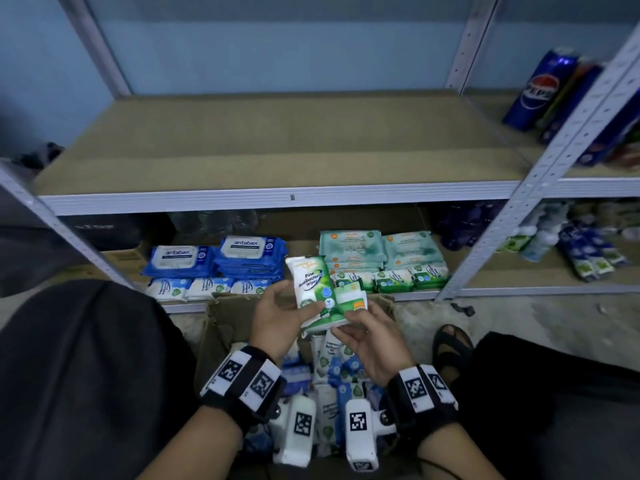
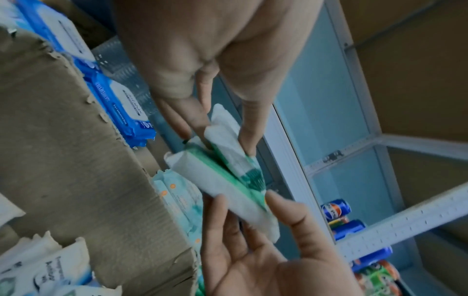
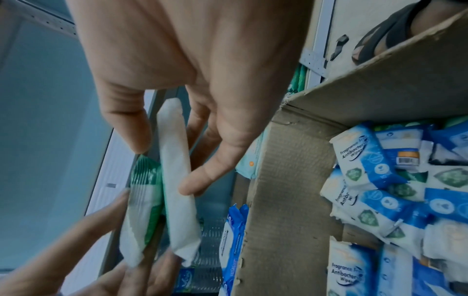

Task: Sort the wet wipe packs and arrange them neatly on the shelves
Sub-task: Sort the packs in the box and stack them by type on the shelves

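While both hands' fingers pinch green wipe packs (image 1: 313, 285) above carton rim (image 1: 221, 303), bare shelf (image 1: 277, 143) beyond.

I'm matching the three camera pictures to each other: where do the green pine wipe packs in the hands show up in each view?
Head: green pine wipe packs at centre, held between left hand and right hand, above the cardboard box.
Left wrist: centre, edge-on, below the left hand's fingers.
Right wrist: left of centre, edge-on.
Shared landmark: the cardboard box, left in the left wrist view, right in the right wrist view.
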